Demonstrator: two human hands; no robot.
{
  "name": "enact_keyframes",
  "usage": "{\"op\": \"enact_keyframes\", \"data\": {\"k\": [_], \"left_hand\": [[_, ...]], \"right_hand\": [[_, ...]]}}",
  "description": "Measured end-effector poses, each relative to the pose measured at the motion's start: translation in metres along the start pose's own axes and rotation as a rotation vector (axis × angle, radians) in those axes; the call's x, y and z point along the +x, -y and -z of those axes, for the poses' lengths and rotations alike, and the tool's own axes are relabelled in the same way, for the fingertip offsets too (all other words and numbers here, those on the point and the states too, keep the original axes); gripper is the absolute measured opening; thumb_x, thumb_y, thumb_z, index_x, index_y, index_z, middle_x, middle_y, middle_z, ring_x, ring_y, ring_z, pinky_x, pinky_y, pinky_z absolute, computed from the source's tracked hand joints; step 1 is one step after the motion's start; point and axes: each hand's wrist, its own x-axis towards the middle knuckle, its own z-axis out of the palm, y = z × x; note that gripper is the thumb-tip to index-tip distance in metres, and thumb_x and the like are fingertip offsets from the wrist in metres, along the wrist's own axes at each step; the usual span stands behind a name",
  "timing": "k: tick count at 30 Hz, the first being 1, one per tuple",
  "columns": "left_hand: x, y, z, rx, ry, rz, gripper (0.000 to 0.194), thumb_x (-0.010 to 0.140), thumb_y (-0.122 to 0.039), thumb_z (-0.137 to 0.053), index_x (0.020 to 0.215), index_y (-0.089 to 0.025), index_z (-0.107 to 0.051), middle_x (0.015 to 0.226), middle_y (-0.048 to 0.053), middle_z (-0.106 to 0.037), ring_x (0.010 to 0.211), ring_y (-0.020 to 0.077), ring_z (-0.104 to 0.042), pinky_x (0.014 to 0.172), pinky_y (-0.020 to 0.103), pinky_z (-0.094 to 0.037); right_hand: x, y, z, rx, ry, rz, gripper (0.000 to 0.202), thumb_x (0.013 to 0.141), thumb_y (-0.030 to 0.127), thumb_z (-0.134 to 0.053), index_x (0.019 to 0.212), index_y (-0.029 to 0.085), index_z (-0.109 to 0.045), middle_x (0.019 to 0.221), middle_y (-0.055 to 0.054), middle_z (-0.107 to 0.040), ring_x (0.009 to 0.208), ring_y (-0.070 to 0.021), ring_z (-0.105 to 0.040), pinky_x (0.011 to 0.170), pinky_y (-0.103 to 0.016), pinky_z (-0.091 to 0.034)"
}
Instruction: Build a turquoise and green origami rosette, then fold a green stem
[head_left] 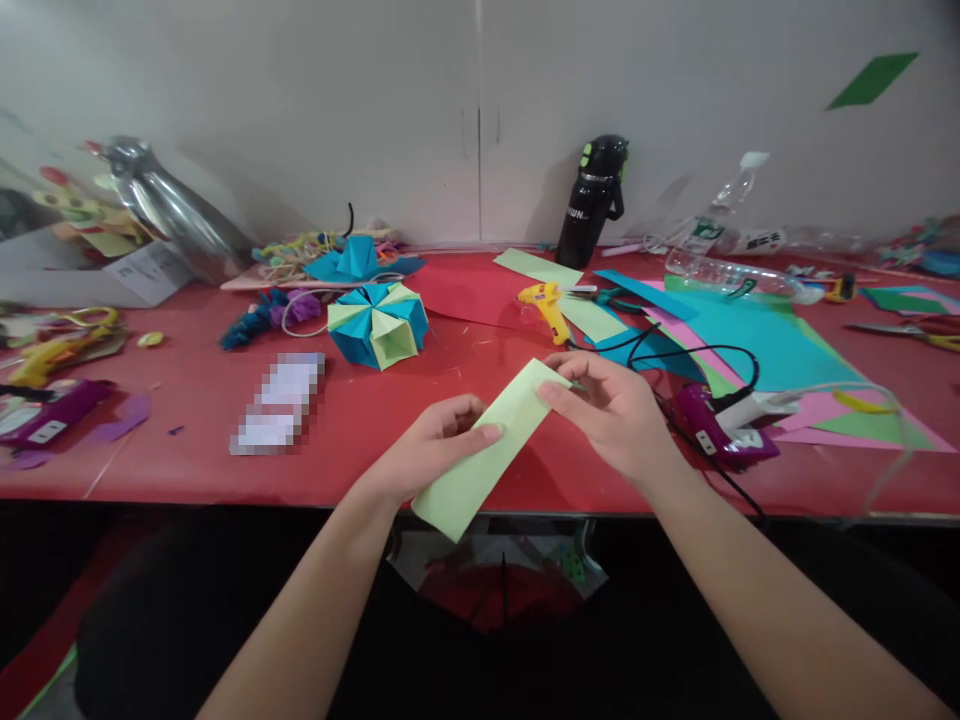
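Observation:
A strip of pale green paper (487, 460) is held slantwise above the front edge of the table. My left hand (439, 445) grips its left long side, thumb on top and fingers underneath. At the upper right end, my right hand (607, 410) pinches the corner between thumb and fingers. Behind the strip stands a folded paper ornament (377, 325) in blue and pale green. A yellow hot glue gun (550, 310) lies beyond my right hand, its black cord running right.
Coloured paper sheets (772, 335) cover the right of the red table (375, 440), near a purple power strip (724, 430). Behind stand a black bottle (592, 205) and a clear plastic bottle (724, 210). A blurred-out rectangular item (279, 405) lies left; a silver jug (172, 215) stands farther back.

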Motion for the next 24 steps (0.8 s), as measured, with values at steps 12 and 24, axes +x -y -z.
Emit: {"op": "enact_keyframes", "data": {"k": [12, 24], "left_hand": [[0.002, 0.003, 0.014, -0.095, -0.014, -0.034, 0.034, 0.082, -0.04, -0.078, 0.104, -0.016, -0.069, 0.1, 0.008, -0.072, 0.085, 0.0177, -0.067, 0.075, 0.027, -0.051], [-0.004, 0.002, 0.008, -0.169, 0.019, 0.003, 0.031, 0.083, -0.044, -0.076, 0.092, -0.015, -0.068, 0.087, 0.005, -0.07, 0.075, 0.0145, -0.064, 0.067, 0.024, -0.048]], "right_hand": [[0.002, 0.0, 0.01, 0.051, 0.168, -0.207, 0.022, 0.086, 0.039, -0.073, 0.092, 0.019, -0.067, 0.086, -0.003, -0.071, 0.075, -0.0148, -0.066, 0.069, -0.028, -0.056], [-0.003, -0.008, -0.001, 0.185, 0.144, -0.272, 0.021, 0.083, 0.037, -0.075, 0.091, 0.019, -0.07, 0.079, 0.0, -0.067, 0.071, -0.0128, -0.06, 0.068, -0.027, -0.051]]}}
